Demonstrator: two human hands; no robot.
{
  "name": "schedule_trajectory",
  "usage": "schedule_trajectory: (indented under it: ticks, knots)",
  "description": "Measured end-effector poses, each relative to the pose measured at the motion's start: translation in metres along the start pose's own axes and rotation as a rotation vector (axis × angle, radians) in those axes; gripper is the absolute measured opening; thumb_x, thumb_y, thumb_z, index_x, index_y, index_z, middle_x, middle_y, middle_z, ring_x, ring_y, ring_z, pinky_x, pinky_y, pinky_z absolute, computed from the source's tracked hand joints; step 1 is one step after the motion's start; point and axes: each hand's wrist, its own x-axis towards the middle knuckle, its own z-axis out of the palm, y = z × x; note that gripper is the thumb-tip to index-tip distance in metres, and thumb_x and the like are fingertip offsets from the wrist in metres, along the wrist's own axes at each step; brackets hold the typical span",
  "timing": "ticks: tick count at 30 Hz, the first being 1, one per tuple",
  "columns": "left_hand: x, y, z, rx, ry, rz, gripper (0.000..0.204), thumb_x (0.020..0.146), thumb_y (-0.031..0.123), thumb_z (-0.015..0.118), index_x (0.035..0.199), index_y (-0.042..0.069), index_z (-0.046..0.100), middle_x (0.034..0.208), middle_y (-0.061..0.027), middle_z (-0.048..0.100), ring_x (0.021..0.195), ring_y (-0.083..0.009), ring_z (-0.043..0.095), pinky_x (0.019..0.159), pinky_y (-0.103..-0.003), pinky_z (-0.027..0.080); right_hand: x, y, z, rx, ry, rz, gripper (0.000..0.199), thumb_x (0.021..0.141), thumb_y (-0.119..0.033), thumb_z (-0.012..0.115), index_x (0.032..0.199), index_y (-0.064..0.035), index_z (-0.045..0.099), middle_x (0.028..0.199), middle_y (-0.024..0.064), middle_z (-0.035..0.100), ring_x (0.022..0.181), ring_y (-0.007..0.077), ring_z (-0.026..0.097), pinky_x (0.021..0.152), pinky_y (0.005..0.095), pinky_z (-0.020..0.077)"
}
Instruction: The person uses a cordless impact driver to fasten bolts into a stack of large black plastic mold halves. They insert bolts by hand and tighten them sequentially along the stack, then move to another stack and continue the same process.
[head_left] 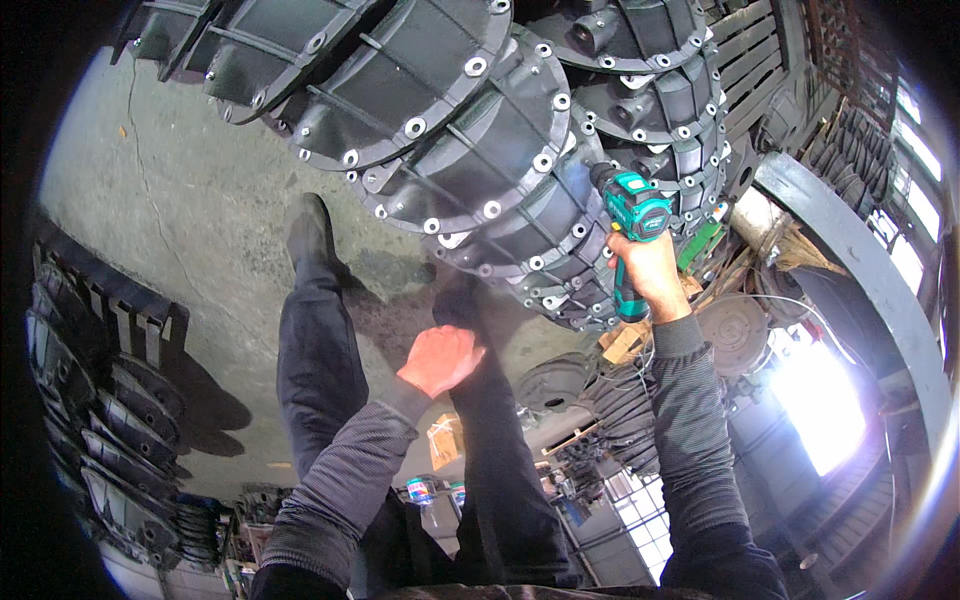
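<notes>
My right hand (pixel 648 272) is wrapped round the grip of a teal and black cordless drill (pixel 640 208). The drill's dark chuck points away from me, close to a stack of dark cast-metal housings (pixel 510 150) with bolt holes round their flanges. Whether its tip touches a housing is hard to see. My left hand (pixel 442 360) hangs in front of my right leg, below the stack. Its fingers are curled in, back of the hand showing, and anything inside them is hidden.
Another stack of the same housings (pixel 640 110) rises at the upper right. More dark metal parts (pixel 120 450) stand on the left beside a pallet (pixel 150 335). A curved grey metal rim (pixel 850 230) arcs along the right. A cracked concrete floor (pixel 190 210) lies under my feet.
</notes>
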Motion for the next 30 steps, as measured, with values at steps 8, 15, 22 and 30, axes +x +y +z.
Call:
schedule_trajectory:
  ticks: [8, 15, 22, 30]
  knots:
    - [-0.0015, -0.0032, 0.0039, 0.006, 0.024, 0.008, 0.040, 0.095, 0.040, 0.067, 0.090, 0.001, 0.076, 0.088, -0.0222, 0.076, 0.089, -0.0398, 0.076, 0.080, -0.051, 0.060, 0.0033, 0.0027, -0.0002, -0.122, 0.003, -0.040, 0.018, 0.085, -0.002, 0.071, 0.102, -0.0004, 0.069, 0.082, 0.0048, 0.070, 0.061, 0.0175, 0.068, 0.058, 0.0343, 0.0532]
    - [-0.0019, -0.0040, 0.0046, -0.031, 0.039, 0.023, 0.040, 0.095, 0.040, 0.068, 0.090, 0.001, 0.076, 0.088, -0.0229, 0.076, 0.088, -0.0402, 0.076, 0.080, -0.051, 0.060, 0.0021, -0.0023, 0.0002, -0.150, 0.010, -0.032, 0.015, 0.085, -0.003, 0.071, 0.100, -0.0007, 0.069, 0.079, 0.0047, 0.070, 0.060, 0.0169, 0.068, 0.057, 0.0347, 0.0527]
    - [-0.0027, -0.0006, -0.0004, -0.030, 0.024, 0.019, 0.040, 0.095, 0.040, 0.067, 0.091, 0.001, 0.077, 0.089, -0.0229, 0.076, 0.089, -0.0412, 0.075, 0.080, -0.051, 0.060, 0.0044, -0.0011, 0.0001, -0.151, 0.023, -0.037, 0.013, 0.085, -0.002, 0.069, 0.098, -0.0005, 0.068, 0.079, 0.0049, 0.069, 0.059, 0.0168, 0.067, 0.057, 0.0343, 0.0519]
    - [-0.0022, -0.0005, 0.0005, -0.027, 0.009, 0.020, 0.041, 0.095, 0.039, 0.066, 0.092, 0.000, 0.077, 0.090, -0.0241, 0.076, 0.090, -0.0421, 0.075, 0.082, -0.051, 0.060, 0.0065, -0.0010, 0.0002, -0.149, 0.026, -0.059, 0.014, 0.084, -0.002, 0.069, 0.098, 0.0001, 0.069, 0.079, 0.0053, 0.070, 0.059, 0.0169, 0.067, 0.056, 0.0338, 0.0517]
